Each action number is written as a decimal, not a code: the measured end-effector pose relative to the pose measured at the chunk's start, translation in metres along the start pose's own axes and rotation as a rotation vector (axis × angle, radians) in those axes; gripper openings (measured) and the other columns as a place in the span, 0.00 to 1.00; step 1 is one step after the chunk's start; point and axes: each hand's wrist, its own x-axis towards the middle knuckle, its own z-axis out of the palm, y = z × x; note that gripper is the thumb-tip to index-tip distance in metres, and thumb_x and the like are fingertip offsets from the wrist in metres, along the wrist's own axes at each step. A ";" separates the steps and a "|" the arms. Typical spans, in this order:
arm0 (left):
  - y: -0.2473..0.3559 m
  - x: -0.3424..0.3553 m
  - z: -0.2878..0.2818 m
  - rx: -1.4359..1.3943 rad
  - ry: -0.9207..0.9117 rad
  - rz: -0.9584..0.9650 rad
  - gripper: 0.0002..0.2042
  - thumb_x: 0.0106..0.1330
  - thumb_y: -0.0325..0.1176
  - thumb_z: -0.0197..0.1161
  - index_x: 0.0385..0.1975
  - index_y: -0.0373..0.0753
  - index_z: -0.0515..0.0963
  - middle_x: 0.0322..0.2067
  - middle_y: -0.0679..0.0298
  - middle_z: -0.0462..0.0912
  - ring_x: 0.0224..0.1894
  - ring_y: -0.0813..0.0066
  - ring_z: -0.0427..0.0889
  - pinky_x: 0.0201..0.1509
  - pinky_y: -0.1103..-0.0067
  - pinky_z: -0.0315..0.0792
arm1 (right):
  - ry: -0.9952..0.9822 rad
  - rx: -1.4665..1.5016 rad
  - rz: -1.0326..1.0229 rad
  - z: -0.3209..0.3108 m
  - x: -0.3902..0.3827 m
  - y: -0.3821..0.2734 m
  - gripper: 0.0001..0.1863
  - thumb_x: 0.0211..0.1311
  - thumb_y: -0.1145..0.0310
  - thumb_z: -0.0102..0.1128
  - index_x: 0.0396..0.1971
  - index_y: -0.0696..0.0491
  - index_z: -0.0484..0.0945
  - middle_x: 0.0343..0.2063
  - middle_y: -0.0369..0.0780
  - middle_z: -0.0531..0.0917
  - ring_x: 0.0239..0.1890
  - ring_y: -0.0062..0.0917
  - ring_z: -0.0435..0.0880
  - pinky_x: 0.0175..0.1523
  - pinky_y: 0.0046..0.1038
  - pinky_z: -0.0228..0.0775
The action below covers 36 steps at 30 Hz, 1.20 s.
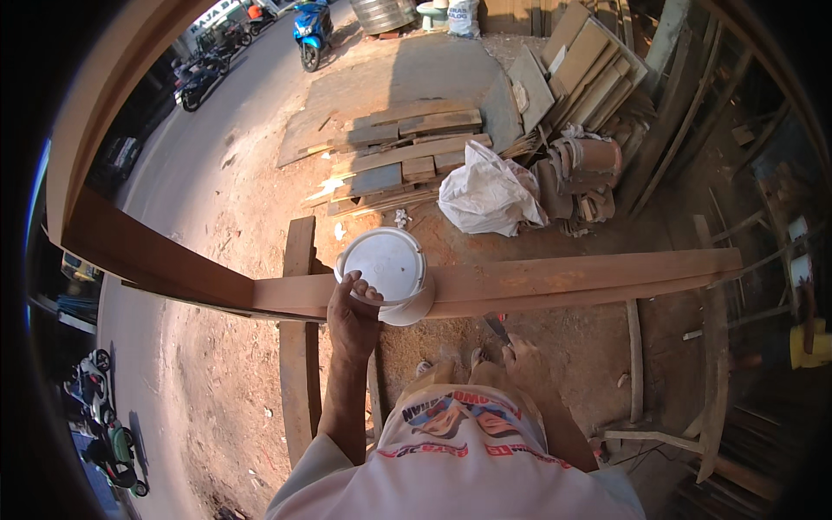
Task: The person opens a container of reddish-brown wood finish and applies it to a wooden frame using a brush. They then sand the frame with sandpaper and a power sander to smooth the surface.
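Note:
A white plastic bucket (407, 308) with a pale lid or top surface sits against the reddish-brown wooden beam (555, 282) at the middle of the view. My left hand (354, 316) grips the near side of this bucket, fingers curled at its rim. Lower and to the right, close to my body, my right hand (524, 362) is closed round what looks like a putty knife (497, 328). Its dark flat blade points up toward the beam, with a small red patch near it. My palm hides the tool's handle.
The beam joins a wooden frame (165, 247) rising at the left. Below it runs a supporting plank (299, 373). Stacked boards (407, 156), a white sack (490, 191) and leaning panels (598, 69) lie beyond. A road with a blue motorbike (312, 33) passes on the left.

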 end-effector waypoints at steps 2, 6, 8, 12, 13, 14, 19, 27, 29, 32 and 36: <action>-0.014 -0.005 0.017 0.011 -0.093 0.028 0.10 0.73 0.37 0.63 0.46 0.39 0.75 0.28 0.71 0.73 0.31 0.78 0.74 0.43 0.76 0.72 | -0.028 0.124 0.102 0.009 -0.019 0.047 0.21 0.68 0.62 0.58 0.54 0.59 0.79 0.36 0.57 0.85 0.43 0.55 0.85 0.48 0.49 0.78; -0.003 0.009 0.021 0.013 -0.175 -0.072 0.10 0.74 0.39 0.61 0.37 0.43 0.68 0.22 0.74 0.60 0.24 0.83 0.62 0.35 0.80 0.66 | -0.101 0.014 0.461 0.027 -0.086 0.140 0.18 0.69 0.60 0.57 0.46 0.59 0.82 0.38 0.58 0.86 0.45 0.54 0.86 0.50 0.49 0.78; -0.005 0.004 0.036 0.077 -0.113 -0.113 0.15 0.72 0.41 0.63 0.40 0.38 0.67 0.20 0.73 0.59 0.22 0.82 0.60 0.30 0.80 0.62 | -0.029 0.082 0.754 0.040 -0.146 0.187 0.18 0.71 0.59 0.54 0.44 0.60 0.81 0.38 0.56 0.86 0.45 0.51 0.87 0.50 0.48 0.78; 0.001 -0.042 0.051 0.160 -0.241 -0.224 0.18 0.72 0.42 0.64 0.40 0.33 0.67 0.21 0.69 0.57 0.23 0.80 0.59 0.30 0.80 0.59 | 0.097 0.266 1.181 0.065 -0.301 0.216 0.19 0.70 0.61 0.51 0.45 0.63 0.80 0.43 0.57 0.85 0.49 0.50 0.86 0.53 0.47 0.76; -0.011 -0.051 0.056 0.163 -0.285 -0.292 0.18 0.73 0.43 0.63 0.42 0.32 0.68 0.22 0.69 0.58 0.22 0.80 0.58 0.30 0.81 0.59 | 0.147 0.295 1.318 0.091 -0.355 0.222 0.18 0.69 0.62 0.51 0.44 0.63 0.80 0.45 0.57 0.85 0.50 0.50 0.85 0.54 0.46 0.76; -0.025 -0.065 0.065 0.197 -0.279 -0.352 0.20 0.74 0.46 0.60 0.43 0.30 0.69 0.22 0.70 0.58 0.21 0.82 0.57 0.26 0.83 0.56 | 0.173 0.346 1.435 0.124 -0.410 0.227 0.18 0.67 0.62 0.52 0.43 0.62 0.80 0.46 0.58 0.85 0.51 0.50 0.85 0.55 0.45 0.76; -0.057 -0.136 0.074 0.369 -0.397 -0.594 0.31 0.77 0.57 0.49 0.50 0.25 0.72 0.22 0.71 0.60 0.19 0.84 0.53 0.23 0.83 0.50 | -0.147 0.321 1.617 0.219 -0.588 0.180 0.19 0.62 0.61 0.57 0.43 0.62 0.81 0.47 0.59 0.84 0.54 0.50 0.84 0.58 0.44 0.75; -0.240 -0.259 0.046 0.628 -0.566 -1.115 0.26 0.79 0.57 0.46 0.47 0.35 0.73 0.20 0.76 0.58 0.19 0.86 0.53 0.24 0.84 0.52 | 0.212 0.311 1.658 0.166 -0.574 0.237 0.19 0.61 0.61 0.55 0.40 0.62 0.80 0.42 0.62 0.84 0.48 0.56 0.85 0.51 0.50 0.76; -0.313 -0.293 0.015 0.864 -0.556 -1.107 0.21 0.80 0.54 0.48 0.45 0.38 0.74 0.20 0.78 0.57 0.19 0.86 0.53 0.24 0.83 0.54 | 0.267 0.270 1.603 0.155 -0.598 0.277 0.17 0.64 0.61 0.53 0.39 0.61 0.80 0.35 0.59 0.85 0.42 0.54 0.86 0.45 0.49 0.76; -0.427 -0.346 -0.028 1.165 -0.634 -1.118 0.21 0.75 0.52 0.57 0.39 0.36 0.74 0.20 0.76 0.62 0.21 0.85 0.60 0.26 0.82 0.58 | 0.375 0.327 1.523 0.133 -0.642 0.331 0.14 0.66 0.63 0.51 0.37 0.59 0.79 0.26 0.50 0.83 0.30 0.39 0.85 0.36 0.42 0.75; -0.608 -0.379 -0.125 1.534 -0.808 -1.018 0.25 0.68 0.54 0.65 0.34 0.32 0.76 0.20 0.67 0.71 0.23 0.76 0.70 0.28 0.74 0.68 | 0.487 0.603 1.528 0.101 -0.719 0.381 0.11 0.69 0.66 0.49 0.35 0.58 0.77 0.18 0.38 0.76 0.20 0.22 0.76 0.25 0.31 0.69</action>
